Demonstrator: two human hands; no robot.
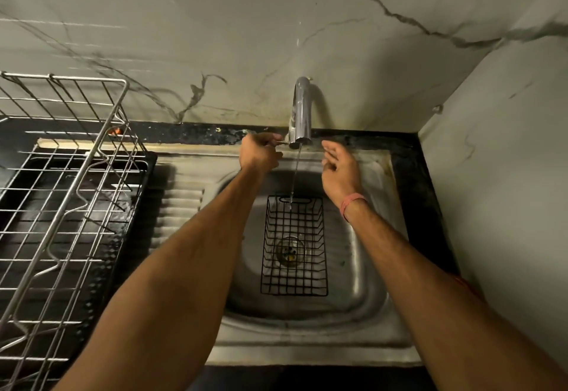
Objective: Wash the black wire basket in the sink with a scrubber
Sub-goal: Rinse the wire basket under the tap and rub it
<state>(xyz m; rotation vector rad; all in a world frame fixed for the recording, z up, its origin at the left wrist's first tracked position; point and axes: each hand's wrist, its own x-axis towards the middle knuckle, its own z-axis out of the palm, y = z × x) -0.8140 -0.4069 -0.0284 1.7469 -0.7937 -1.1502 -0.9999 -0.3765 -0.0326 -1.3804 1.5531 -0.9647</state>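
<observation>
Black wire basket (294, 246) upright in sink (362, 267), thin water stream hitting it, left hand (259, 152) pinching tap lever (281, 142), right hand (339, 169) relaxed, empty

The black wire basket (294, 246) lies flat on the bottom of the steel sink (362, 270), open side up, its long axis running from the sink's far edge toward the near edge. It is a rectangular grid of thin black wire with low walls, and a slot-shaped handle opening shows in its far end wall. It sits a little toward the far side of the bowl, directly over the drain (visible through the mesh). A thin stream of water falls onto its far end. The basket holds nothing. No scrubber shows in view.
</observation>
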